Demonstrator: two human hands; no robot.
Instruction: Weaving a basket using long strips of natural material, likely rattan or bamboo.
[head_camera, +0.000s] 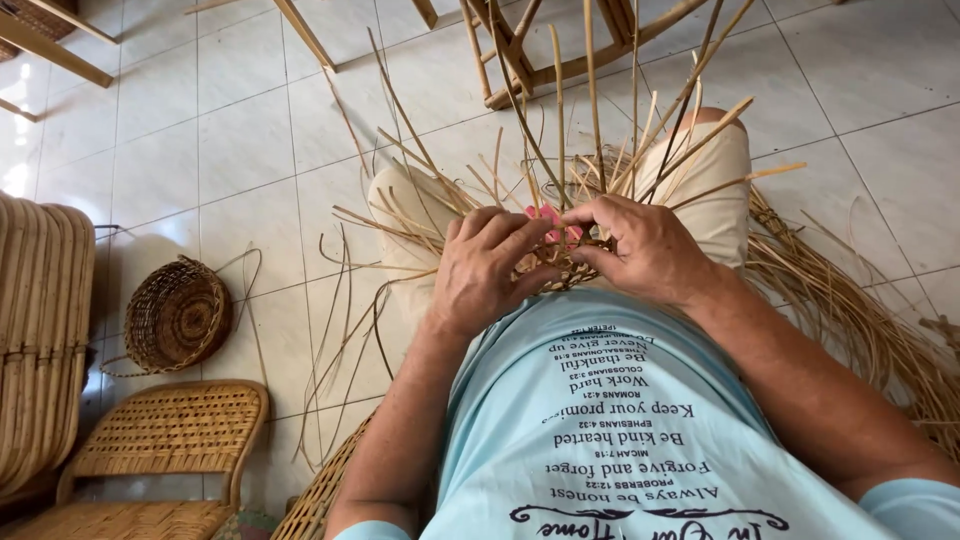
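Both hands work a small woven rattan piece held over my lap, with long loose strips fanning up and outward from it. My left hand grips its left side, fingers curled over the weave. My right hand pinches the right side, fingertips meeting the left hand's. Something pink shows between the hands. The centre of the weave is mostly hidden by my fingers.
A small round woven basket lies on the white tiled floor at left. Rattan furniture stands at lower left, and a wooden chair frame at the top. A pile of rattan strips lies on the right.
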